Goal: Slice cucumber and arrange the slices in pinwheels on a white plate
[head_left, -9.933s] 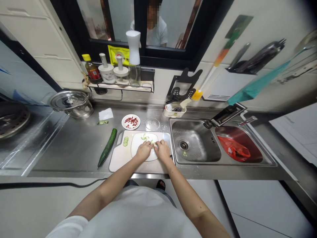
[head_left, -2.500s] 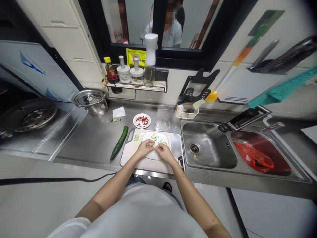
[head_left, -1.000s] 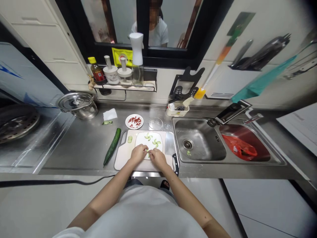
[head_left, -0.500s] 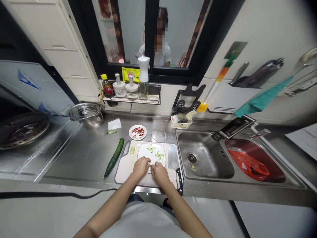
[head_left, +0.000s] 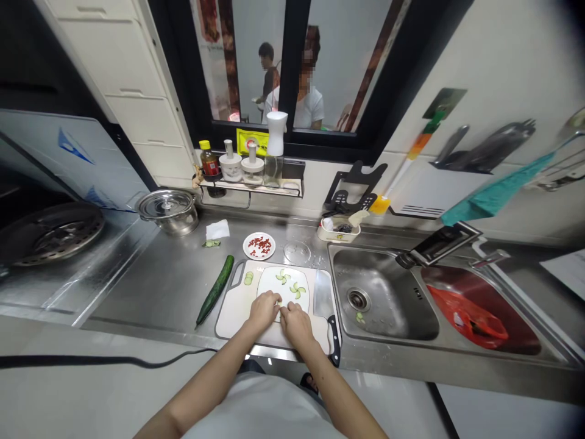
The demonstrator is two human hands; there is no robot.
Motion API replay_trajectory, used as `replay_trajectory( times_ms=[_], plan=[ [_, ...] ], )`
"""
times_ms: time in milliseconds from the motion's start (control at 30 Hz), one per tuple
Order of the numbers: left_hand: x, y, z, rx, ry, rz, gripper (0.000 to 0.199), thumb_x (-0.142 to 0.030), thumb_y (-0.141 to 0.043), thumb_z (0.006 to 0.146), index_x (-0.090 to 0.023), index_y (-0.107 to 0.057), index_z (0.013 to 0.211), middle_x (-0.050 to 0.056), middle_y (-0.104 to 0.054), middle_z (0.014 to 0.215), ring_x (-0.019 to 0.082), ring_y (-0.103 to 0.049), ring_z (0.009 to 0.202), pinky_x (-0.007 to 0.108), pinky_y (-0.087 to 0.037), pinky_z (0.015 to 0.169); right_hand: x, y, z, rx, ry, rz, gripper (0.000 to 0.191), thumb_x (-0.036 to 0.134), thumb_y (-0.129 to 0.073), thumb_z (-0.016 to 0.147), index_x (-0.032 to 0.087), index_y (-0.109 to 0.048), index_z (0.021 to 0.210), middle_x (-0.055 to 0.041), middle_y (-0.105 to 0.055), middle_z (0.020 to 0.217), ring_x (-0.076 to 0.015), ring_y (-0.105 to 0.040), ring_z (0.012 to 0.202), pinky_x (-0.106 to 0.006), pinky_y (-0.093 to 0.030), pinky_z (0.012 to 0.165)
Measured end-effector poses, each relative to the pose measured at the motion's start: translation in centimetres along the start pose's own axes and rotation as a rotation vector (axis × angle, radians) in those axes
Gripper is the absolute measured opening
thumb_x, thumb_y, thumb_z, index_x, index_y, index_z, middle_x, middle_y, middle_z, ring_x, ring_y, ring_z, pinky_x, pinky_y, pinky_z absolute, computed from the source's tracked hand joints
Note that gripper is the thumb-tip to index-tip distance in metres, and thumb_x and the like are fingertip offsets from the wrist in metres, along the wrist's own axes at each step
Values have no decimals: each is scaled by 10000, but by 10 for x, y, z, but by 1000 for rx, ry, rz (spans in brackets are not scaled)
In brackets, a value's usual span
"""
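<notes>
Over the plate (head_left: 269,288), the left hand (head_left: 264,310) and right hand (head_left: 296,323) are held half-curled (whether anything is pinched cannot be told). Two cucumber swirls (head_left: 298,291) are laid on it; the cucumber (head_left: 214,292) is placed to its left, the knife (head_left: 336,339) to its right.

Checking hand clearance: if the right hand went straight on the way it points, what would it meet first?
Probably the left hand, close ahead at the white plate; how the two hands line up in depth is unclear.
</notes>
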State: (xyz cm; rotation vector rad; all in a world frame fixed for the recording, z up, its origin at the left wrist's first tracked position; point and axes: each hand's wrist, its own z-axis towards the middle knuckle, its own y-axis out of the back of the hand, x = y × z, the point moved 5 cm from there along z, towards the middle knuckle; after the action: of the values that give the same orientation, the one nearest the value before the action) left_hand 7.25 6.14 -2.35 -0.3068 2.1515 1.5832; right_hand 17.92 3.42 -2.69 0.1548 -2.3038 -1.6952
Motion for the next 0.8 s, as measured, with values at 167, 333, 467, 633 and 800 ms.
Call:
replay_trajectory(
  times_ms=[167,333,467,633,800],
  plan=[
    [0,0,1,17,14,8,248,-215,-495,880,-216,-656,1069,64,-644,1076,199,-577,1052,276,-416,898,2,1,1,-7,-18,10,323,177,-376,951,193,-665,1097,-113,-629,1043,-226,-545,1008,-308,-408,781],
    [0,2,0,11,7,-3,240,-218,-493,883,-215,-652,1063,63,-645,1065,199,-581,1038,280,-418,888,3,5,2,24,-7,-14,330,184,-362,959,179,-650,1122,-118,-625,1065,-241,-556,1019,-311,-412,764],
    [-1,3,0,10,2,-20,232,-256,-491,900,-222,-647,1069,56,-649,1047,188,-586,1020,275,-418,888,-1,10,2,22,-22,8,307,195,-370,966,182,-647,1097,-109,-624,1058,-215,-561,999,-283,-400,765],
    [-1,4,1,16,13,0,231,-263,-493,900,-221,-650,1064,60,-652,1056,195,-591,1022,279,-424,889,-2,9,1,-6,-2,31,319,207,-342,980,189,-637,1098,-99,-618,1052,-199,-554,986,-271,-389,759],
    [-3,6,-2,17,12,2,247,-247,-501,890,-220,-651,1085,69,-651,1084,200,-587,1046,287,-427,911,-2,7,2,-3,12,40,324,206,-343,975,189,-652,1070,-98,-618,1034,-203,-552,977,-275,-388,750]
  ],
)
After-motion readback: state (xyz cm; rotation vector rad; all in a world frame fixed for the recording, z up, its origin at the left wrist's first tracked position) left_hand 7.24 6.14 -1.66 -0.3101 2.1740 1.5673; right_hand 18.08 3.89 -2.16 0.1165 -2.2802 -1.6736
